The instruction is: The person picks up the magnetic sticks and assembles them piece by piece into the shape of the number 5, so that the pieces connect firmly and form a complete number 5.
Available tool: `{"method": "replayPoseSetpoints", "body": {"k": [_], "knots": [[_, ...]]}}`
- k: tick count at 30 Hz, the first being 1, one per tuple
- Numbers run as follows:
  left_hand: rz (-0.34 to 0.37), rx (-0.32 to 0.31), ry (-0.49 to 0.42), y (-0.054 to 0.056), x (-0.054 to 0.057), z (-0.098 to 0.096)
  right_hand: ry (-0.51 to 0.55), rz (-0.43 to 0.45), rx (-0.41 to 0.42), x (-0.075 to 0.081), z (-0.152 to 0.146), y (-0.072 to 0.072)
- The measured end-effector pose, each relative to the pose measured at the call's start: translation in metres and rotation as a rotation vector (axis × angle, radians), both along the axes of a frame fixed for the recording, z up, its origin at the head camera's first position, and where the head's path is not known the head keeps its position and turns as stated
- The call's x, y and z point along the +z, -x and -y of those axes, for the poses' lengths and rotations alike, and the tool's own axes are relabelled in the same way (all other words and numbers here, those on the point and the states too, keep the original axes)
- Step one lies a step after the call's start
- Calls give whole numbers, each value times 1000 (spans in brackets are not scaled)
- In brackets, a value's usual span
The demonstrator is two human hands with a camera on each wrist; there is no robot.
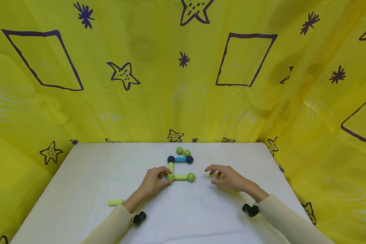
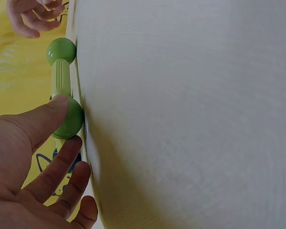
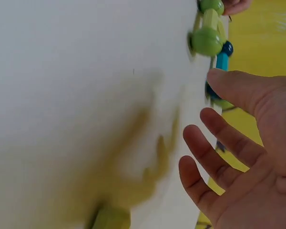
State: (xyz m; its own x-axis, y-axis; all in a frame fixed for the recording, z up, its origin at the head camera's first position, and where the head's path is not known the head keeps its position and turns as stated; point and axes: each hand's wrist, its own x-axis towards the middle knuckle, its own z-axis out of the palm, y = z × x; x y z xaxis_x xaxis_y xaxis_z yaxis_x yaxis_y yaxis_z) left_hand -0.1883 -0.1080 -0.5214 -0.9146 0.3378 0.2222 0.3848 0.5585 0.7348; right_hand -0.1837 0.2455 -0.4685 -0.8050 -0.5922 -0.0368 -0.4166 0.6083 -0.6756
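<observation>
My left hand pinches a green ball between thumb and fingers at the near left corner of a C-shaped piece. From that ball a yellow-green rod runs right to another green ball. A second yellow-green rod leads away to a dark blue ball. There a light blue rod joins it to another dark blue ball. Right of the piece, my right hand hovers over the table, fingers loosely bent and nothing in them.
Two loose green balls lie just beyond the blue rod. A loose yellow-green rod is beside my left forearm. Low in the right wrist view a yellow-green block-like end shows. The white table meets a yellow patterned curtain.
</observation>
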Motion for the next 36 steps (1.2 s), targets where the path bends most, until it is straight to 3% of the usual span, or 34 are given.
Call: {"method": "replayPoseSetpoints", "body": {"k": [8, 16, 27, 36], "knots": [[7, 1, -3, 2, 1, 0, -12, -16, 2, 12, -46, -5], [25, 3, 2, 2, 1, 1, -20, -16, 0, 11, -72, -12], [34, 0, 1, 3, 2, 0, -94, 10, 18, 3, -89, -22], [31, -1, -4, 3, 2, -1, -136, -5, -14, -4, -91, -24]]}}
